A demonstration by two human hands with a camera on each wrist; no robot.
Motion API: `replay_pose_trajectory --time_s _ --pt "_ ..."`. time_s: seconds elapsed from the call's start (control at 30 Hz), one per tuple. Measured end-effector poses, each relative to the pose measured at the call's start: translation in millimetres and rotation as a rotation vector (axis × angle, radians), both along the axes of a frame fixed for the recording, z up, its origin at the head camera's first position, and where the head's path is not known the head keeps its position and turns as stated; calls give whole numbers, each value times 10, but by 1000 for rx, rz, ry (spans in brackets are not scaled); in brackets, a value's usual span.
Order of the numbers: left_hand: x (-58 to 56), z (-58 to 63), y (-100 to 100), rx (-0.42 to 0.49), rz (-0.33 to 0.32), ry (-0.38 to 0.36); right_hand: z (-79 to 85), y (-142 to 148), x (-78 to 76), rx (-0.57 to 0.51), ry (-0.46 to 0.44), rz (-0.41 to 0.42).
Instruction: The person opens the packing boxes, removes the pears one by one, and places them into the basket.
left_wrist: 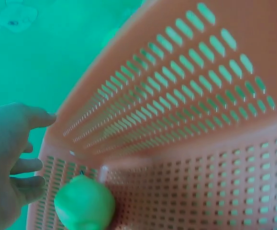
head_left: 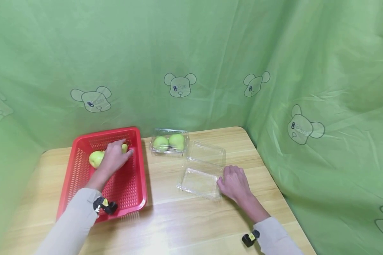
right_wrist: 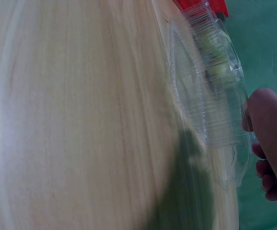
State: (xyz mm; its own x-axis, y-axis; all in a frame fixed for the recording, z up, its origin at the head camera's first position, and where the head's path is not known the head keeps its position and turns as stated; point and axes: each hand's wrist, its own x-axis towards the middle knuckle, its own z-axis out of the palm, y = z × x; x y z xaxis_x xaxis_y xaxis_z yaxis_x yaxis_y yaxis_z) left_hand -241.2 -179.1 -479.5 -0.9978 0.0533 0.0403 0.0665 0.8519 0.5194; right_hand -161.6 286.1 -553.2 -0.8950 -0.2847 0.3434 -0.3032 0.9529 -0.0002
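Note:
My left hand (head_left: 115, 156) reaches into the red basket (head_left: 140, 177), fingers parted and holding nothing. Just beside it lies a round green fruit (head_left: 96, 159), like an apple or pear; a second green fruit (head_left: 124, 148) is partly hidden behind the fingers. The left wrist view has one stemmed fruit (left_wrist: 84, 203) below the hand (left_wrist: 6, 165). On the table, an unfolded clear plastic clamshell box (head_left: 199, 180) has its right edge pinched between the thumb and fingers of my right hand (head_left: 236, 182). In the right wrist view, the box (right_wrist: 186, 81) is seen side-on.
Behind the unfolded box stands another clear box (head_left: 154, 150) with two green fruits (head_left: 177, 141) inside. A wooden table (head_left: 178, 226) carries everything. Green curtains (head_left: 210, 42) with bear-head prints hang behind it and along the sides.

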Motion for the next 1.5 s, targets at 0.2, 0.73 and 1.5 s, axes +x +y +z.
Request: replay_pose_trajectory --time_s 0.2,0.73,1.5 --pt "60 65 135 -8 -6 31 -1 3 7 4 -16 -10" --pt "275 161 598 4 -108 167 2 11 16 7 2 -4" --pt "452 72 1230 -187 -319 210 -17 28 2 0 37 16"
